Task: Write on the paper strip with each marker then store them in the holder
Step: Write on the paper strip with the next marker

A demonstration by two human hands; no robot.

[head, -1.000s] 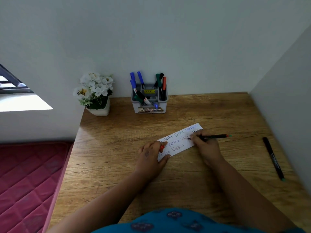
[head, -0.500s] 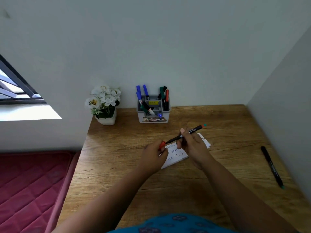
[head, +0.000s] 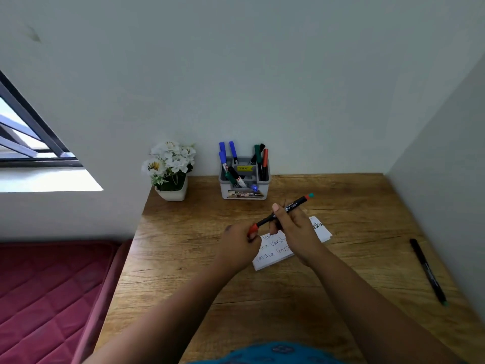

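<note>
Above the desk my right hand [head: 294, 229] grips a black marker [head: 291, 206] by its middle, tilted up to the right. My left hand [head: 238, 243] pinches the red cap [head: 253, 228] at the marker's lower left end. Under both hands lies the white paper strip [head: 273, 254] with handwritten words, partly hidden. At the back of the desk stands a grey holder [head: 245, 191] with several blue, green, red and black markers in it.
A second black marker [head: 427, 270] lies on the wooden desk [head: 183, 271] near the right wall. A white pot of white flowers [head: 170, 169] stands left of the holder. A red mattress [head: 47, 290] lies beyond the desk's left edge.
My right hand lifted the marker off the paper strip and brought its tip to the red cap in my left hand. The camera tilted up.
</note>
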